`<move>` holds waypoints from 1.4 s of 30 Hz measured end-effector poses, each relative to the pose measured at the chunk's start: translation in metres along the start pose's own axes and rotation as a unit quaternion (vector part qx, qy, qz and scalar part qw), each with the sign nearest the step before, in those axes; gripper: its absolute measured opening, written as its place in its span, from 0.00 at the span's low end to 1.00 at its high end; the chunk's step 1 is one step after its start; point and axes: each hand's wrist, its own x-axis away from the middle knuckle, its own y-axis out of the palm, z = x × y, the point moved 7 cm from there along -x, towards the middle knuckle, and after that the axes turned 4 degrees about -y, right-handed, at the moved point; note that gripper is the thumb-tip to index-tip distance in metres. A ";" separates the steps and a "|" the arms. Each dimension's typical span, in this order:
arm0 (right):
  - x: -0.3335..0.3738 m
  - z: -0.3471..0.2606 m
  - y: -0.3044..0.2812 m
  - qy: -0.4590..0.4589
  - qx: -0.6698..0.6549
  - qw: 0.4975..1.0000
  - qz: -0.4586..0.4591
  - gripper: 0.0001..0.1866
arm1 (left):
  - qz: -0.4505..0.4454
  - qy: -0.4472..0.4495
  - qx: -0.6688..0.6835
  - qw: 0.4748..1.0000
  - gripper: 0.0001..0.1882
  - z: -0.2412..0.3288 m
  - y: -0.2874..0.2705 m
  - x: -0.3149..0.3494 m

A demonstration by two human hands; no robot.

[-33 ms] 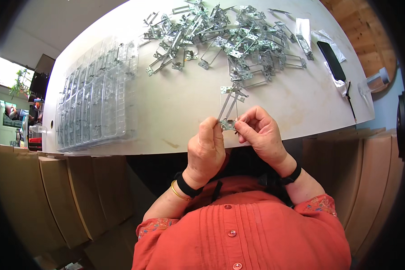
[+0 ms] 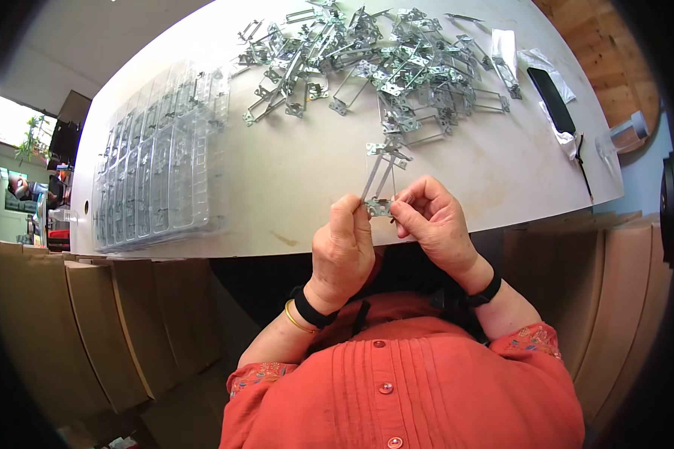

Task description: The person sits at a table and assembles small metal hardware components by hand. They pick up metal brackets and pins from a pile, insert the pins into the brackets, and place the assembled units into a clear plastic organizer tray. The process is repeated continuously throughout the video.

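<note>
At the table's near edge, my left hand (image 2: 344, 241) pinches the left end of a small metal bracket frame (image 2: 380, 179) between thumb and bent forefinger. The frame has two flat end plates joined by thin parallel bars, and it points away from me toward the pile. My right hand (image 2: 433, 224) closes thumb and forefinger at the right end of the near plate. A tiny dark tip shows just below those fingers; I cannot make out what it is. The frame's far end lies close to a large heap of similar metal bracket frames (image 2: 419, 71).
Stacked clear plastic compartment trays (image 2: 191, 179) holding small parts stand on the left of the white table (image 2: 277, 187). At right lie a black phone (image 2: 553, 101), white plastic bags (image 2: 505, 49), a thin black tool (image 2: 583, 168) and a clear cup (image 2: 630, 133). Cardboard boxes (image 2: 97, 322) flank me.
</note>
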 end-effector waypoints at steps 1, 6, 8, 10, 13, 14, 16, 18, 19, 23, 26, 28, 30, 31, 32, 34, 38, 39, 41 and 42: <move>0.000 0.000 0.000 -0.002 0.001 1.000 0.001 0.06 | -0.009 -0.032 0.020 0.999 0.04 -0.003 0.001 0.001; 0.000 0.001 0.002 -0.003 -0.009 1.000 -0.003 0.06 | -0.053 -0.220 0.215 0.950 0.04 -0.018 0.004 0.005; -0.001 0.002 0.004 -0.001 -0.018 1.000 -0.008 0.06 | -0.060 -0.240 0.242 0.938 0.05 -0.021 0.004 0.006; 0.000 0.002 0.005 0.000 -0.022 1.000 -0.010 0.06 | -0.062 -0.238 0.243 0.938 0.05 -0.021 0.004 0.007; 0.000 -0.001 0.006 -0.005 -0.017 1.000 -0.008 0.06 | -0.057 -0.166 0.181 0.968 0.05 -0.012 -0.002 0.004; 0.001 -0.003 0.007 -0.013 -0.012 1.000 -0.008 0.06 | -0.052 -0.126 0.149 0.979 0.05 -0.009 -0.005 0.004; 0.003 -0.004 0.007 -0.027 -0.001 1.000 -0.010 0.06 | -0.040 -0.046 0.082 0.995 0.06 -0.006 -0.008 0.009; 0.006 -0.004 0.006 -0.039 0.012 0.999 -0.015 0.07 | -0.028 0.009 0.065 0.997 0.07 -0.003 -0.009 0.010; 0.006 -0.004 0.006 -0.049 -0.001 0.999 -0.021 0.08 | -0.023 0.036 0.057 0.997 0.07 0.000 -0.009 0.010; 0.009 -0.008 0.008 -0.085 -0.030 0.996 -0.026 0.11 | 0.007 0.124 0.000 0.992 0.11 0.009 -0.010 0.013; 0.009 -0.012 0.010 -0.110 -0.016 0.993 -0.040 0.11 | 0.011 0.184 -0.027 0.983 0.12 0.012 -0.011 0.013; 0.009 -0.014 0.010 -0.122 -0.011 0.991 -0.049 0.11 | 0.017 0.205 -0.047 0.978 0.13 0.018 -0.013 0.013; 0.009 -0.013 0.010 -0.127 -0.014 0.991 -0.050 0.11 | 0.021 0.211 -0.057 0.976 0.14 0.023 -0.014 0.012; 0.009 -0.012 0.010 -0.131 -0.014 0.990 -0.053 0.11 | 0.023 0.215 -0.063 0.974 0.14 0.024 -0.015 0.012; 0.009 -0.011 0.010 -0.135 -0.014 0.989 -0.055 0.11 | 0.022 0.214 -0.062 0.975 0.14 0.025 -0.015 0.012; 0.009 -0.012 0.010 -0.142 -0.014 0.988 -0.060 0.11 | 0.021 0.213 -0.061 0.975 0.15 0.025 -0.015 0.013; 0.010 -0.016 0.012 -0.149 -0.020 0.986 -0.071 0.12 | 0.029 0.218 -0.057 0.974 0.15 0.026 -0.016 0.013; 0.010 -0.017 0.013 -0.150 -0.023 0.986 -0.073 0.12 | 0.031 0.220 -0.059 0.973 0.15 0.026 -0.017 0.013; 0.011 -0.018 0.013 -0.157 -0.024 0.985 -0.072 0.12 | 0.033 0.220 -0.060 0.973 0.15 0.025 -0.017 0.013; 0.011 -0.019 0.013 -0.161 -0.025 0.984 -0.072 0.12 | 0.032 0.218 -0.059 0.974 0.15 0.025 -0.018 0.013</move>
